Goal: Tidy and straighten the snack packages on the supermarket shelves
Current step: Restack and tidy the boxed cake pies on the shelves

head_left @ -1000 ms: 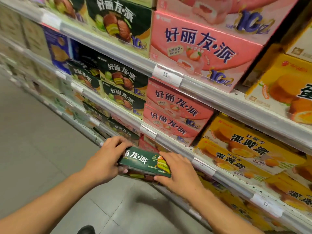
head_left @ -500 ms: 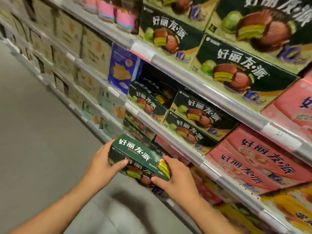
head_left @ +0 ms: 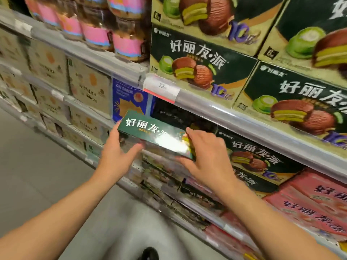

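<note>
A: Both hands on it; left hand (head_left: 116, 158) cups the left end of the green pie box (head_left: 152, 134), thumb stretched along its lower front edge, fingers hidden behind; right hand (head_left: 207, 158) pinches the right end, index finger on top, thumb under the corner.

B: Where's the box?

A: In the air, off the shelf; tilted, left end higher; just in front of the dark gap (head_left: 180, 117) under the shelf rail (head_left: 234, 113); glare on its right half, print there unreadable.

B: Neighbours?

A: Blue box (head_left: 129, 102) just behind its left end; matching dark-green boxes (head_left: 257, 156) just right of the right hand, stacked; pink boxes (head_left: 315, 201) further right and lower.

B: Shelf above?

A: Big dark-green boxes (head_left: 199, 62) stacked two high; price tag (head_left: 162, 88) on the rail below them, reads 12, rest blurred; pink-labelled jars (head_left: 112, 36) to the left.

B: Far left?

A: Beige cartons (head_left: 88, 85) on several shelves; blurred, text illegible.

B: Floor?

A: Grey floor (head_left: 37, 175); dark shoe tip (head_left: 150, 253) at the bottom edge.
</note>
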